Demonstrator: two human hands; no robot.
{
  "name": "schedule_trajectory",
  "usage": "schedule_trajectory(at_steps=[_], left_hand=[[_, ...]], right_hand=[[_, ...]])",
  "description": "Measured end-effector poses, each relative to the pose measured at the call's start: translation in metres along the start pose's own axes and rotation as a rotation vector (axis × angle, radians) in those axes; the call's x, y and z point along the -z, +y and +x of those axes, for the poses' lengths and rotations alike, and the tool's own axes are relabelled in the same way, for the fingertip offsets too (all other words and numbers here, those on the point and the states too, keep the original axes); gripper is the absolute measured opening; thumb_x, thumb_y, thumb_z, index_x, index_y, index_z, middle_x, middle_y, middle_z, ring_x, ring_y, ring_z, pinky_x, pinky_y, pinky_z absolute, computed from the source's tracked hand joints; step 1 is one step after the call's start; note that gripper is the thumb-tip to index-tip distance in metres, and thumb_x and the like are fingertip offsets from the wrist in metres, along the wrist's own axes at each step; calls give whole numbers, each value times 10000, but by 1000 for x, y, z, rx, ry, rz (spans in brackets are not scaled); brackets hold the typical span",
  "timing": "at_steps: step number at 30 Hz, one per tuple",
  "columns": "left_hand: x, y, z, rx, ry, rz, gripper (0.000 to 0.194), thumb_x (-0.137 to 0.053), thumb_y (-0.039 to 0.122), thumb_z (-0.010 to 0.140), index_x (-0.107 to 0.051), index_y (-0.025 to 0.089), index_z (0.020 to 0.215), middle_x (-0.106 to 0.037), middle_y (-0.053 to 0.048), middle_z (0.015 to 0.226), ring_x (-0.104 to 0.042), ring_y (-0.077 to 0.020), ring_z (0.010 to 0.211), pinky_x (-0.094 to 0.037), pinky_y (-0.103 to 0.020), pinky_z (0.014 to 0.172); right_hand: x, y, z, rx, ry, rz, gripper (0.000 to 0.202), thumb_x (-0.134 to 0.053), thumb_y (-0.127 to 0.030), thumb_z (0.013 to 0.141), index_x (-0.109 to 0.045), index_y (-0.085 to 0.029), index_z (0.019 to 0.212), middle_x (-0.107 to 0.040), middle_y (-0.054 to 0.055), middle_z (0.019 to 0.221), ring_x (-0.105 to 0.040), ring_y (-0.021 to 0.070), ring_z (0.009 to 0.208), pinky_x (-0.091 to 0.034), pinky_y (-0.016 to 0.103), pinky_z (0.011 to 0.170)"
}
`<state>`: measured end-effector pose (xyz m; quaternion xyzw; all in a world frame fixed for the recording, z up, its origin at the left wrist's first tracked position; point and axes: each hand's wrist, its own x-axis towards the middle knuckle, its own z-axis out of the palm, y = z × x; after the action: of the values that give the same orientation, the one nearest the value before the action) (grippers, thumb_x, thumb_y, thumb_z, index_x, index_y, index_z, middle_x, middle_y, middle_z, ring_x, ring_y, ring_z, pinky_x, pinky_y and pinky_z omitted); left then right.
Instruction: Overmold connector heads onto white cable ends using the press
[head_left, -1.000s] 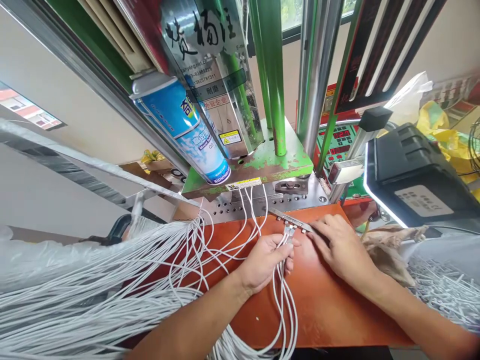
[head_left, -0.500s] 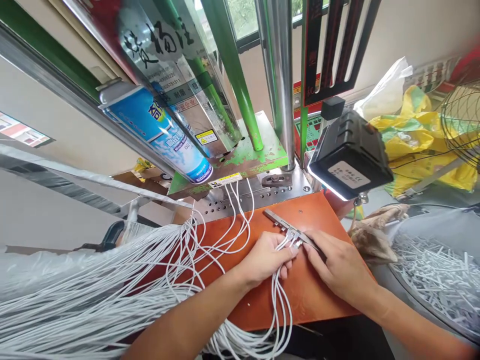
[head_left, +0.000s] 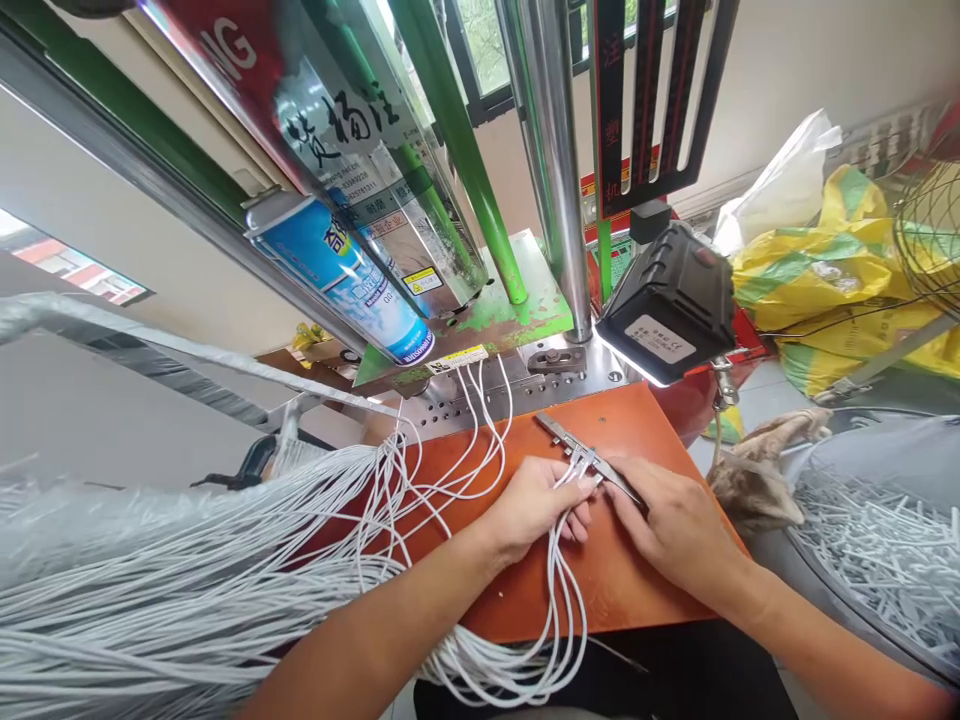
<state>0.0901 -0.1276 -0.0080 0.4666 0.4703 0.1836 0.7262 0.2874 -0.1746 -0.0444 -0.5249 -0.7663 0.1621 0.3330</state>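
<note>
Over the orange tabletop (head_left: 525, 590), my left hand (head_left: 536, 505) is closed on several white cables (head_left: 564, 590), pinching them where their ends meet a metal bar. My right hand (head_left: 667, 520) grips the near right end of that slim metal bar (head_left: 559, 431), which lies slanted between both hands. Small metal blocks stick out along the bar's lower side. The cables loop down from my left hand past the table's front edge. Exactly how the cable ends sit in the bar is too small to tell.
A large bundle of white cables (head_left: 300, 580) spreads on the left. Behind stands a green machine plate (head_left: 480, 320) with a blue spray can (head_left: 345, 280). A black lamp (head_left: 671, 305) hangs at right, above a bin of white scraps (head_left: 885, 550).
The view has shifted slightly, moving the can and left background right and the lamp left. Both hands keep their hold on the cables and bar, with little movement.
</note>
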Motion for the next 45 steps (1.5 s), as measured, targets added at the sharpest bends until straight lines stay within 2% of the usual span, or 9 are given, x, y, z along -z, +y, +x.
schedule_trajectory(at_steps=[3,6,8,14,22,28,33,41,45], left_hand=[[6,-1,-2,-28,28,20,548,-776,628,780,-654,103,883,-672,-48,691,-628,-113,525,-455,-191,486],[9,-2,-7,-74,123,35,529,-706,634,853,-644,121,968,-467,85,504,-365,-40,380,-249,-153,396],[9,-2,-9,-80,147,22,505,-680,622,879,-636,131,990,-352,129,461,-246,-31,365,-174,-157,389],[9,2,-9,2,147,50,378,-746,496,814,-663,130,853,-541,49,543,-384,-42,366,-224,-178,369],[8,7,-5,-12,75,24,429,-736,521,840,-736,106,948,-517,50,534,-316,-31,384,-163,-201,400],[-2,8,-2,-18,166,-72,396,-755,493,787,-701,102,817,-537,24,525,-344,-35,409,-166,-207,447],[-14,4,-1,-56,265,-145,363,-741,460,791,-688,101,775,-464,51,513,-304,-38,455,-174,-216,484],[-23,-2,0,-157,317,-161,408,-732,486,809,-663,97,702,-437,49,520,-320,-47,500,-223,-216,518],[-6,2,6,-95,158,-54,439,-728,547,809,-664,113,812,-553,13,575,-409,-61,452,-271,-205,469]], right_hand=[[3,0,1,-83,56,61,219,-439,-297,1071,-626,-208,1141,-713,94,1047,-677,248,950,-518,404,868],[6,0,1,-115,77,116,191,-442,-300,1070,-614,-220,1093,-706,84,1064,-674,242,975,-517,400,896],[6,1,2,-114,69,123,187,-440,-300,1068,-610,-224,1082,-703,86,1069,-674,245,985,-517,407,910],[4,2,3,-99,51,99,194,-439,-296,1065,-613,-224,1110,-705,84,1069,-673,251,979,-512,405,900],[4,1,3,-46,5,39,217,-423,-304,1073,-620,-212,1083,-702,95,1024,-663,249,931,-503,403,860],[2,2,1,-15,-5,17,225,-433,-306,1066,-627,-200,1103,-701,110,1014,-676,266,958,-515,417,880],[4,2,0,-1,-34,55,209,-456,-306,1051,-641,-209,1034,-704,103,959,-692,274,952,-532,411,871],[9,4,2,48,-96,160,220,-474,-292,1053,-643,-234,1182,-737,78,1058,-705,244,972,-542,382,871],[7,1,2,-12,-6,130,228,-474,-299,1056,-628,-230,1210,-725,79,1112,-695,246,1005,-527,376,887]])
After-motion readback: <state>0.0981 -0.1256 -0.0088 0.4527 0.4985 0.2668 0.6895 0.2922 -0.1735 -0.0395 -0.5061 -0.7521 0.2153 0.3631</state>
